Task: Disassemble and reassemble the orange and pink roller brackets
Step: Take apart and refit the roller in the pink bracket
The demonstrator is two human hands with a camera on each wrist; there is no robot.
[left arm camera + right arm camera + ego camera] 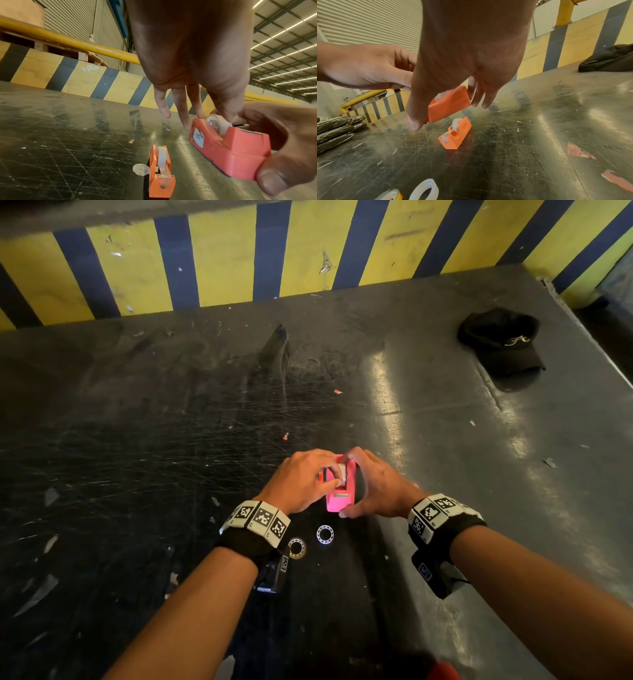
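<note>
My right hand [373, 487] grips the pink roller bracket [339, 498] by its ends, thumb at the near end, and holds it off the table. It looks salmon-red in the left wrist view [229, 151] and orange in the right wrist view [448, 105]. My left hand [308, 481] pinches the white roll [217, 124] seated in the bracket's slot; its other fingers hang straight. The orange roller bracket [160, 171] stands on the table just below, with a white roll in it [455, 134]. In the head view it is mostly hidden under my left hand.
Two loose rings [324, 534] [296, 547] lie on the scratched dark table near my left wrist. A black cap [501, 344] sits at the far right. A yellow and blue striped barrier [222, 261] bounds the far edge. Black bundles [335, 129] lie at the left.
</note>
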